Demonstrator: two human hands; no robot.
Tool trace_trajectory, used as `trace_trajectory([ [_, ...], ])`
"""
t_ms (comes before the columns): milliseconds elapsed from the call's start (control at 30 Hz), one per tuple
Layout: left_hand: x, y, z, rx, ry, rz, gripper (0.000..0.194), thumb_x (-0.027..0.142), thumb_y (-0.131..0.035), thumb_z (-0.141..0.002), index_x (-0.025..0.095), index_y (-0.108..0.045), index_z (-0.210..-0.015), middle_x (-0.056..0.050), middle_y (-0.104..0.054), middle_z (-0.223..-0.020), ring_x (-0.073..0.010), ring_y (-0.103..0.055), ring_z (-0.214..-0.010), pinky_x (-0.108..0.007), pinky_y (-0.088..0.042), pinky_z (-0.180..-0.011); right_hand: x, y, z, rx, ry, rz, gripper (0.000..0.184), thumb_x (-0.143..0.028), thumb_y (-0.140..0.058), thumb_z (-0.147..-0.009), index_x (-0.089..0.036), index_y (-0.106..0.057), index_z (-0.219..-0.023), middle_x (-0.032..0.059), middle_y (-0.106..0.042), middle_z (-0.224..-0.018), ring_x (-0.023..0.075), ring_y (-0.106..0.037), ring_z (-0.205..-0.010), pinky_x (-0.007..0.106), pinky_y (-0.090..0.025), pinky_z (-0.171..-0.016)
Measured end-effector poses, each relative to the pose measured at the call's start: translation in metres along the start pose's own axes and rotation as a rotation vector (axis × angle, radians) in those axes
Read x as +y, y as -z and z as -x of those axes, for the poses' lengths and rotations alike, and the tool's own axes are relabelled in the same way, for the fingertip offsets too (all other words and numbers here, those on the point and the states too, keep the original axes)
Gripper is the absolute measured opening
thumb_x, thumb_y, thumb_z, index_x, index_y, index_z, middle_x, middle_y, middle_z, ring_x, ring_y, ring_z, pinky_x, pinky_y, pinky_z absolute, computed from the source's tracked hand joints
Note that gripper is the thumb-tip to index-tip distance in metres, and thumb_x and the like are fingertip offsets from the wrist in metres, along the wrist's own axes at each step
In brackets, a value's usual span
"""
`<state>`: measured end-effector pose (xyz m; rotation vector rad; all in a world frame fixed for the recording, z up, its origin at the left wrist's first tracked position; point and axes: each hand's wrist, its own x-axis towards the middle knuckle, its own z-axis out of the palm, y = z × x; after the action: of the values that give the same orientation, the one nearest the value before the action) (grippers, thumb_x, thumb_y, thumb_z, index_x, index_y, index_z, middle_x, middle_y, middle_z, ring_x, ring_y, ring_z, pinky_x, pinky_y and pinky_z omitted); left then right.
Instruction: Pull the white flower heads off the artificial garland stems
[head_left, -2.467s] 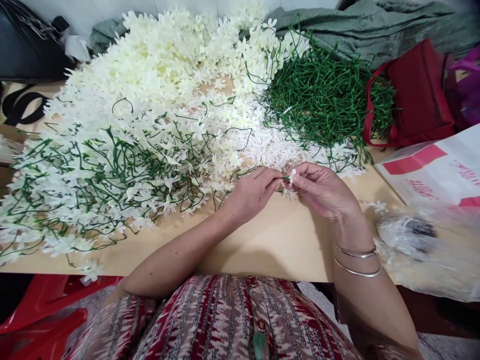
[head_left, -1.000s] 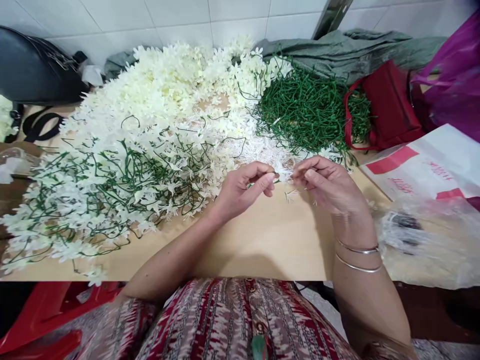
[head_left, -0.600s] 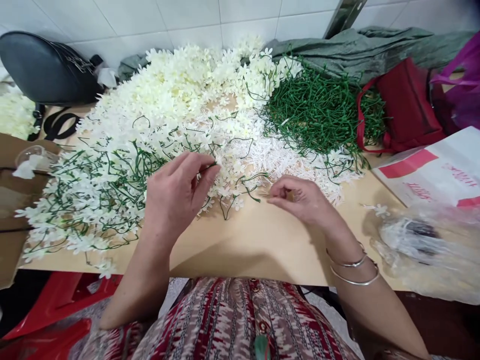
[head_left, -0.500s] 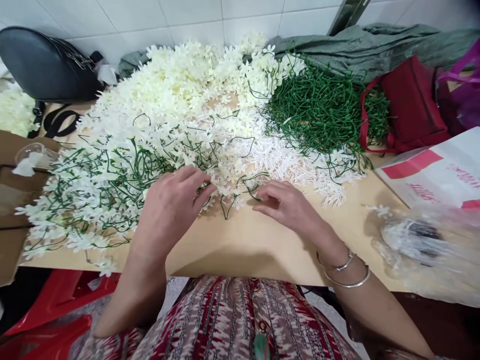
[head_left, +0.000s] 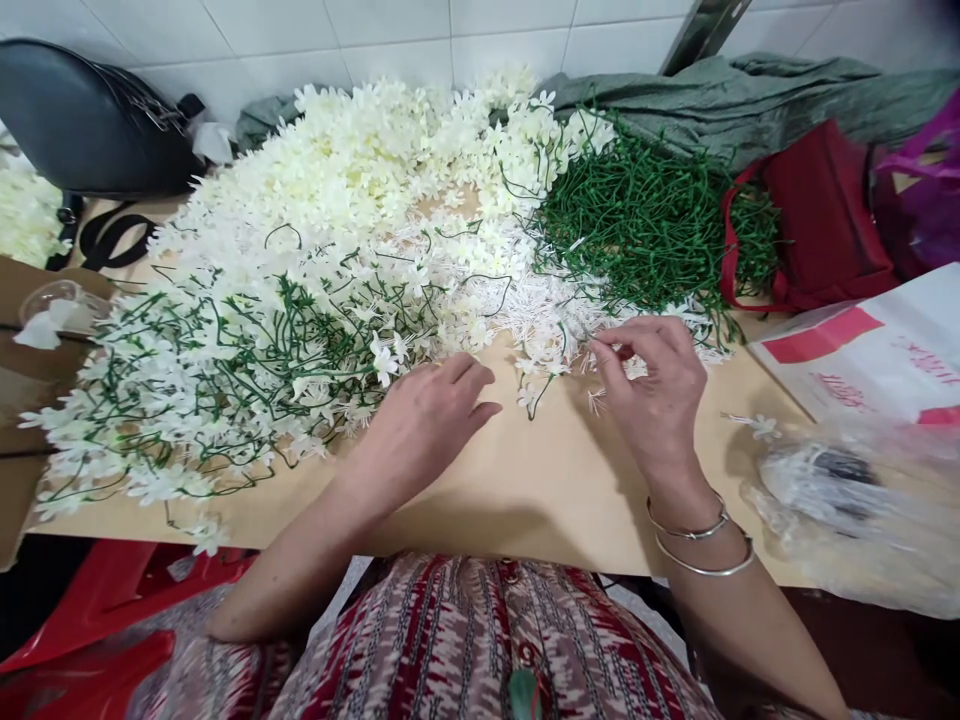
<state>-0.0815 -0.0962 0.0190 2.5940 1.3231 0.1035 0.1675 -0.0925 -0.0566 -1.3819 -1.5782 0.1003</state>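
A white tiled wall [head_left: 375,30] backs my tan table [head_left: 525,480], which is covered from its back edge toward the front by a big heap of white flowers [head_left: 345,200]. Sprigs of flowers on green stems [head_left: 210,370] spread to the left edge, and a pile of bare green stems [head_left: 645,220] sits near the back right. A black bag [head_left: 90,110] lies at the back left corner, a red bag [head_left: 817,210] at the back right, and a clear plastic bag [head_left: 847,500] at the right front edge; I cannot tell what it holds. My left hand [head_left: 427,420] rests palm down near the front, fingers loose and grasping nothing, just beside a flowered sprig [head_left: 536,385]. My right hand [head_left: 656,385], bangles [head_left: 701,545] on its wrist, pinches a small white flower piece [head_left: 604,352] at the heap's front fringe
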Motion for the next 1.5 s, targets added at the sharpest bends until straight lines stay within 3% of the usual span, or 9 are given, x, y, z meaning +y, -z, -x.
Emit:
trace_trajectory([
  [200, 0.008, -0.040, -0.020, 0.167, -0.102, 0.240, 0.038, 0.041, -0.062, -0.102, 0.014, -0.055, -0.127, -0.013, -0.066, -0.125, -0.0227, -0.072, -0.100, -0.036, -0.059, -0.082, -0.002, 0.005, -0.005, 0.187, 0.085, 0.015, 0.005, -0.018, -0.071, -0.092, -0.024, -0.071, -0.091, 0.0035, -0.073, -0.086, 0.0215, -0.071, -0.085, 0.039, -0.055, -0.078],
  [433, 0.015, -0.055, -0.045, 0.345, -0.006, 0.777, 0.037, 0.045, -0.071, -0.096, 0.018, -0.059, -0.117, -0.007, -0.068, -0.105, -0.0135, -0.067, -0.081, -0.028, -0.054, -0.073, -0.008, -0.006, 0.002, -0.083, 0.226, -0.064, 0.009, -0.017, -0.066, -0.096, -0.025, -0.069, -0.095, 0.0006, -0.080, -0.088, 0.0183, -0.074, -0.082, 0.036, -0.052, -0.078],
  [600, 0.018, -0.053, -0.056, 0.342, 0.100, 1.079, 0.023, 0.040, -0.065, -0.099, 0.018, -0.070, -0.094, -0.002, -0.067, -0.080, -0.0126, -0.061, -0.075, -0.027, -0.048, -0.070, -0.013, -0.007, 0.005, -0.151, 0.160, -0.036, 0.009, -0.023, -0.062, -0.098, -0.026, -0.067, -0.091, 0.0018, -0.078, -0.085, 0.0198, -0.073, -0.080, 0.038, -0.052, -0.079],
  [833, 0.010, -0.060, -0.053, 0.351, 0.156, 1.327, 0.024, 0.042, -0.073, -0.091, 0.019, -0.073, -0.085, -0.001, -0.068, -0.076, -0.0106, -0.060, -0.066, -0.025, -0.051, -0.064, -0.011, -0.001, 0.001, 0.014, -0.054, 0.071, 0.014, -0.030, -0.060, -0.098, -0.025, -0.066, -0.087, 0.0034, -0.074, -0.080, 0.0242, -0.068, -0.079, 0.044, -0.050, -0.082],
  [1000, 0.009, -0.049, -0.049, 0.189, 0.078, 1.445, 0.035, 0.051, -0.075, -0.088, 0.019, -0.070, -0.079, -0.001, -0.066, -0.069, -0.0104, -0.057, -0.061, -0.024, -0.053, -0.059, 0.021, 0.011, -0.009, 0.061, -0.121, 0.147, 0.020, -0.028, -0.056, -0.098, -0.024, -0.064, -0.079, 0.0050, -0.068, -0.078, 0.0240, -0.063, -0.077, 0.043, -0.048, -0.082],
  [1100, 0.009, -0.041, -0.045, 0.176, 0.039, 1.413, 0.033, 0.049, -0.073, -0.092, 0.019, -0.068, -0.079, -0.001, -0.066, -0.070, -0.0107, -0.057, -0.060, -0.024, -0.052, -0.059, 0.043, 0.022, -0.014, 0.258, -0.221, 0.148, 0.014, -0.033, -0.066, -0.091, -0.025, -0.063, -0.080, 0.0035, -0.066, -0.077, 0.0240, -0.060, -0.075, 0.041, -0.048, -0.075],
  [1167, 0.008, -0.041, -0.044, 0.267, 0.013, 1.284, 0.027, 0.043, -0.069, -0.095, 0.019, -0.069, -0.082, -0.001, -0.066, -0.071, -0.0113, -0.058, -0.063, -0.025, -0.052, -0.061, 0.046, 0.023, -0.014, 0.303, -0.224, 0.142, 0.013, -0.034, -0.068, -0.090, -0.024, -0.064, -0.082, 0.0034, -0.066, -0.079, 0.0238, -0.061, -0.075, 0.041, -0.049, -0.077],
  [1333, 0.006, -0.053, -0.046, 0.622, 0.007, 0.736, 0.013, 0.029, -0.062, -0.100, 0.020, -0.071, -0.105, -0.007, -0.076, -0.100, -0.0157, -0.068, -0.086, -0.032, -0.057, -0.082, 0.015, 0.006, -0.009, 0.204, -0.084, 0.075, 0.012, -0.033, -0.061, -0.097, -0.024, -0.066, -0.091, 0.0050, -0.070, -0.085, 0.0226, -0.065, -0.079, 0.041, -0.053, -0.079],
  [1500, 0.010, -0.054, -0.046, 0.588, -0.107, 0.596, 0.024, 0.031, -0.065, -0.100, 0.021, -0.069, -0.121, -0.011, -0.074, -0.123, -0.0216, -0.067, -0.120, -0.041, -0.053, -0.108, -0.007, -0.005, -0.001, -0.040, 0.194, 0.003, 0.011, -0.020, -0.058, -0.099, -0.026, -0.068, -0.097, 0.0045, -0.078, -0.088, 0.0213, -0.071, -0.082, 0.041, -0.052, -0.081],
])
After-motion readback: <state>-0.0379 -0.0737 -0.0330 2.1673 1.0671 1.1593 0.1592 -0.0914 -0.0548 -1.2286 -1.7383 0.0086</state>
